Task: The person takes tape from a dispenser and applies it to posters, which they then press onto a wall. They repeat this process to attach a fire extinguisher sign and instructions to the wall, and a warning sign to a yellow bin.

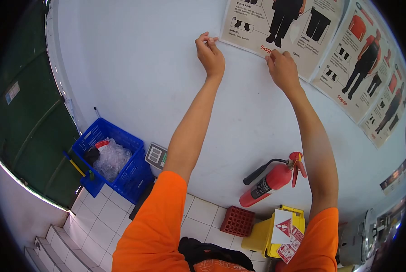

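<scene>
A printed clothing poster is on the white wall at the top of the head view, with pictures of trousers, shoes and socks. Beside its lower left corner is my left hand, raised with fingers curled together; anything pinched in them is too small to make out. My right hand is at the poster's bottom edge, its bent fingers closed against the paper and covering part of the red lettering. Both arms reach up in orange sleeves.
More posters continue along the wall to the right. Below stand a red fire extinguisher, a yellow bin, a red crate, a grey scale and a blue basket holding clear plastic. A green door is at left.
</scene>
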`<state>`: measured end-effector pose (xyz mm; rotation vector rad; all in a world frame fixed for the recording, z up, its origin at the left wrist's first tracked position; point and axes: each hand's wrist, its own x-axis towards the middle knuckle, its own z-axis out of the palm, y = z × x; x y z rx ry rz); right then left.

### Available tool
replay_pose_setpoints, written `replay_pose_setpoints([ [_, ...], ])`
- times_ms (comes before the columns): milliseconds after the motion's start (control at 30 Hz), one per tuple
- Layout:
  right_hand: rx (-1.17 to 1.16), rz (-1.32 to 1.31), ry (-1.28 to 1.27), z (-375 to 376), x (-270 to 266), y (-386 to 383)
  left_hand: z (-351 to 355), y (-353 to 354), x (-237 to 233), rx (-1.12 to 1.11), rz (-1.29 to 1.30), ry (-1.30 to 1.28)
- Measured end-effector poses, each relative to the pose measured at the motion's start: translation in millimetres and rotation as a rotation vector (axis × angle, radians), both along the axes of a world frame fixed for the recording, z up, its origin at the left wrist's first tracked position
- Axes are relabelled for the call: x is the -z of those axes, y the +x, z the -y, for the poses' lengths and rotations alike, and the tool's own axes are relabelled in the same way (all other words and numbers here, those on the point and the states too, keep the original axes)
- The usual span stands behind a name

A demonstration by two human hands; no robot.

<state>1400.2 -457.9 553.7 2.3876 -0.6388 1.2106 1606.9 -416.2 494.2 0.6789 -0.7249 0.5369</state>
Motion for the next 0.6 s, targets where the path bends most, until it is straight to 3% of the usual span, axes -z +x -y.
replay_pose_setpoints([
  [133,0.113,0.014,-0.033,1.8,5.5,5.8,14.3,4.0,-1.9,-0.126,-0.017,-0.084],
  [367,0.203,0.041,0.011,0.2,9.3,12.6,25.7,6.3,-2.6,-0.098,-0.044,-0.17],
  [600,0.243,0.041,0.004,-1.3,14.0,14.6,31.7,10.4,3.0,-0.238,0.001,-0.185],
])
